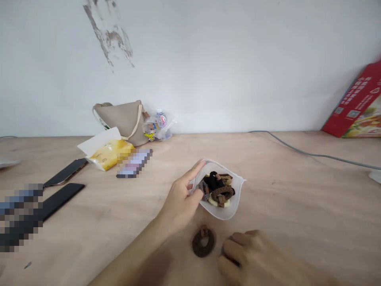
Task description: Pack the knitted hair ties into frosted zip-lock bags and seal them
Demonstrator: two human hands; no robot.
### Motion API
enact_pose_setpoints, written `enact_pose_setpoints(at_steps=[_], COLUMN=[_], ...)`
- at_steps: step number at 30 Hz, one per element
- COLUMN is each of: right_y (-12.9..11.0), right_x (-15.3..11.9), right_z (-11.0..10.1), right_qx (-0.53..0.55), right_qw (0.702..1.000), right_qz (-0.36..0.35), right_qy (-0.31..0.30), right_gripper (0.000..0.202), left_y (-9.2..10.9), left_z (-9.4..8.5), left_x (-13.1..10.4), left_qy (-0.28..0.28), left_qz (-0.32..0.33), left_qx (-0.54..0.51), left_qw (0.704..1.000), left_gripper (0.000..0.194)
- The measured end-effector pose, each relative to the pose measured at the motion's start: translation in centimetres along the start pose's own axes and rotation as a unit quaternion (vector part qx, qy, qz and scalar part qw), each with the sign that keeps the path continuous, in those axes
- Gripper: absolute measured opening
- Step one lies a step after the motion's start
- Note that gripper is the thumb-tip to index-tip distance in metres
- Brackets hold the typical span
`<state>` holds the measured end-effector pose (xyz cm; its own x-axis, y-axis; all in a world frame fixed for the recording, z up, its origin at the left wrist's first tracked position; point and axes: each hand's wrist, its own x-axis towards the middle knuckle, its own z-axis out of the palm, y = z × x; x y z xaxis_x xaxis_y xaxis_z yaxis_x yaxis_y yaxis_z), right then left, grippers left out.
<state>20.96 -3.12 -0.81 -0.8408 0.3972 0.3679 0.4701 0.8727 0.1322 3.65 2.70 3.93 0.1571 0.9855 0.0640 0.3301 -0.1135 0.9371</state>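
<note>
Right hand (245, 254) nearest, low in view, blurred; fingers curled inward, whether they pinch anything cannot be told. Just beside its knuckles, dark brown hair tie (196, 247) lying flat on the counter (285, 198), ring shape with a lighter brown tab at its far edge; not touched by the left hand.

Left hand (183, 200) pinching the near-left wall of a white pouch (239, 194), thumb over the rim on the inner side, fingers behind. Pouch mouth gapes toward the camera. Inside, a heap of ties: black tie (212, 182) toward the back, ribbed brown tie (224, 193) in front, grey tie (204, 191) next to the thumb, cream bits beneath.

Further off, left: yellow packet (111, 154), partly blocked-out phone (139, 161) just beside it, beige bag (123, 117) against the wall (223, 67), clear plastic bag (167, 133) with a bottle (160, 118). Far right: red box (351, 105); grey cable (297, 149) running across the counter toward the right edge.
</note>
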Motion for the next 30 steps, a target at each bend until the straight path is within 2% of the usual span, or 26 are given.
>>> enact_pose_setpoints(at_steps=[2, 5, 8, 12, 16, 20, 23, 26, 28, 30], right_y=[0.6, 2.2, 3.0, 1.5, -0.4, -0.9, -0.6, 0.6, 1.9, 3.1], right_x=[0.6, 1.7, 1.9, 1.5, 1.8, 2.0, 1.7, 1.6, 1.5, 0.8], right_z=[-1.4, -4.1, -4.7, -1.9, 1.6, 3.0, 1.6, -1.7, -3.7, -4.8], right_qx=[0.017, 0.008, -0.020, 0.030, -0.011, -0.029, 0.013, 0.005, -0.043, -0.048], right_qw=[1.000, 0.998, 0.994, 0.997, 0.997, 0.996, 0.995, 0.987, 0.984, 0.985], right_qz=[-0.004, 0.041, 0.085, 0.043, 0.003, -0.027, -0.032, 0.008, 0.047, 0.075], right_qy=[0.004, 0.040, 0.068, 0.056, 0.078, 0.076, 0.094, 0.162, 0.164, 0.150], right_gripper=[0.019, 0.012, 0.019, 0.011, 0.003, 0.015, 0.014, 0.018, 0.025, 0.031], left_y=[0.0, 0.0, 0.0, 0.1, 0.1, -0.3, -0.7, -0.8, -0.8, -0.8], left_z=[0.0, 0.0, -0.1, 0.0, 0.1, 0.0, -0.1, -0.3, -0.3, -0.3], left_x=[0.0, -0.1, -0.2, -0.2, -0.2, -0.3, -0.4, -0.4, -0.4, -0.4], left_qy=[-0.004, -0.015, -0.008, 0.001, -0.004, -0.017, -0.026, -0.034, -0.036, -0.036], left_qz=[-0.003, 0.004, 0.011, 0.005, 0.022, 0.068, 0.098, 0.119, 0.126, 0.124], left_qx=[0.002, -0.012, -0.014, 0.014, 0.039, 0.095, 0.135, 0.149, 0.147, 0.146], left_qw=[1.000, 1.000, 1.000, 1.000, 0.999, 0.993, 0.986, 0.981, 0.980, 0.981], left_gripper=[0.072, 0.071, 0.070, 0.072, 0.072, 0.073, 0.075, 0.075, 0.074, 0.074])
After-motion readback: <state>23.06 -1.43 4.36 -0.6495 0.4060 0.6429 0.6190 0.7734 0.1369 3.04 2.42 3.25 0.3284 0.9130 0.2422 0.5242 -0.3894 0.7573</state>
